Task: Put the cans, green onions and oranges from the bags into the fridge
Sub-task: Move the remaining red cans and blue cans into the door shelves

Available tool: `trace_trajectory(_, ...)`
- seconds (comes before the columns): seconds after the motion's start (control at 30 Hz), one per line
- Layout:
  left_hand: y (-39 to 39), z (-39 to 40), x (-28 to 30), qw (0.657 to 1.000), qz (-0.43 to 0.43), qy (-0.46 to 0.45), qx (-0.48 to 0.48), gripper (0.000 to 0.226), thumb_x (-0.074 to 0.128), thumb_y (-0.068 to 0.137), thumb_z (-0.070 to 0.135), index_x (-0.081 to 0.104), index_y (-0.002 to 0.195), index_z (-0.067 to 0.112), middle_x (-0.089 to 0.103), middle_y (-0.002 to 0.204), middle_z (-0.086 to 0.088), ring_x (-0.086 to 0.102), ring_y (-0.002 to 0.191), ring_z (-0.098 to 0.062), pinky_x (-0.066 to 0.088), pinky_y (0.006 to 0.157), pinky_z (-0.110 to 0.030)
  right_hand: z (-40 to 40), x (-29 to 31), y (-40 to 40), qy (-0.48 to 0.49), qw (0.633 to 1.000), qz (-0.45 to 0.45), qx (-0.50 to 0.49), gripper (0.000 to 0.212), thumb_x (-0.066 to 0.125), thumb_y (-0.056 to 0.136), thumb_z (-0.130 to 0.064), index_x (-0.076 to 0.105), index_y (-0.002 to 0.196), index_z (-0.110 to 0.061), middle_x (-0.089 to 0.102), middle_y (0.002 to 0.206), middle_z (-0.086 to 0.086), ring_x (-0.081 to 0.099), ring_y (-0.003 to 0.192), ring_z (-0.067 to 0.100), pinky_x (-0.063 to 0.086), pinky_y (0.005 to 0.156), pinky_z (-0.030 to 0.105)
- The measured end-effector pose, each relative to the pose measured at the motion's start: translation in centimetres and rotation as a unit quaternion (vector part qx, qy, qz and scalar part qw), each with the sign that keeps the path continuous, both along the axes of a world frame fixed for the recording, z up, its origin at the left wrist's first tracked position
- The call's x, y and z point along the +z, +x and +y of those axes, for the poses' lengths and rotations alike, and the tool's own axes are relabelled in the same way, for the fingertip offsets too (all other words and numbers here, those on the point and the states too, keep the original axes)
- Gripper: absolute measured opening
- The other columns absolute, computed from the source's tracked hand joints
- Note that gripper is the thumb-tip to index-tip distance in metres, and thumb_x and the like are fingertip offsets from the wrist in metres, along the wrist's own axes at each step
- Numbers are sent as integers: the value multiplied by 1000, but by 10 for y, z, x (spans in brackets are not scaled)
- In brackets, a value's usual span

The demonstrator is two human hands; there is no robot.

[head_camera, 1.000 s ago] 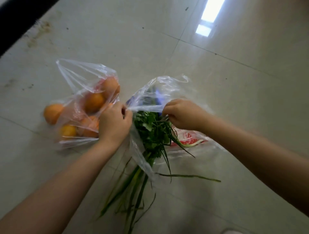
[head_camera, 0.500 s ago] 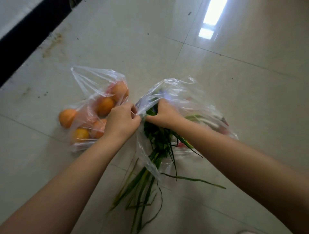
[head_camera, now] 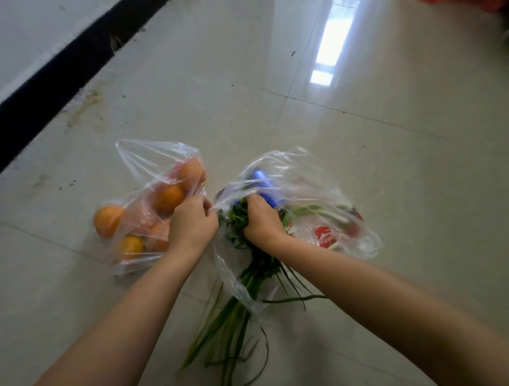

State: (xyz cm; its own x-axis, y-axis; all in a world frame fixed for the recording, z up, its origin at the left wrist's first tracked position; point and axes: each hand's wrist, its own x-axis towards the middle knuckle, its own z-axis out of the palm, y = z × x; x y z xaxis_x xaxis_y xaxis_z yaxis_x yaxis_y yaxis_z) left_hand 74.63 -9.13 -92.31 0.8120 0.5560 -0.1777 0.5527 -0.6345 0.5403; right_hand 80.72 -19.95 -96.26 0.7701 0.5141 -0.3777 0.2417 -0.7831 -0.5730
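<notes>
Two clear plastic bags lie on the tiled floor. The left bag (head_camera: 154, 159) holds several oranges (head_camera: 168, 197); one orange (head_camera: 108, 220) bulges at its left side. The right bag (head_camera: 316, 187) holds green onions (head_camera: 228, 325) whose leaves stick out toward me, a blue can (head_camera: 265, 190) and a red-and-white package (head_camera: 325, 237). My left hand (head_camera: 191, 223) pinches the right bag's rim. My right hand (head_camera: 261, 220) is inside that bag, curled round the leafy greens beside the blue can.
A black baseboard strip (head_camera: 68, 71) runs along the wall at the upper left. Glossy beige floor tiles (head_camera: 385, 165) stretch around the bags, with window glare at the top. Something red (head_camera: 468, 2) shows at the top right corner.
My right hand has moved from the bag's rim down into the bag and closed on the greens. My left hand keeps hold of the rim. The view has shifted back.
</notes>
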Motion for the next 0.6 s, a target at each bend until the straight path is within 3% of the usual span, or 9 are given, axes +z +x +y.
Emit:
trace_trajectory(0.2,3,-2,5,1000,0,13,-12,19,51,88,5,64,99,-2,67,104,-23,59,99,-36,45,81,-36,-29,4,11,-39,999,-22,-23,50,59,78,-6,39,124,-4,43,130,19,48,115,36,44,89,38)
trace_trajectory(0.3,4,-3,5,1000,-6,24,-19,18,52,88,6,64,98,-2,67,102,-23,60,97,-36,45,79,-36,-27,2,7,-30,997,50,-50,65,65,78,-21,32,132,-5,38,134,20,44,121,36,41,98,37)
trace_trajectory(0.37,4,-2,3,1000,-10,24,-15,17,54,88,7,65,96,-3,67,100,-24,60,96,-37,44,79,-36,-19,0,0,-32,995,66,-60,70,67,77,-24,28,133,-6,35,136,19,45,120,37,42,96,38)
trace_trajectory(0.47,2,0,2,999,-8,27,-14,15,56,87,8,65,95,-1,68,98,-24,60,95,-37,44,78,-35,-13,-2,-5,-76,996,-1,-36,57,62,80,-9,31,128,-6,38,133,20,51,113,39,44,76,37)
trace_trajectory(0.6,3,-2,8,998,-20,39,-36,18,52,89,8,64,100,-1,67,102,-24,60,97,-37,42,75,-35,-22,12,-1,-28,998,0,-51,40,57,80,-3,47,119,-5,56,120,20,55,110,36,46,82,37)
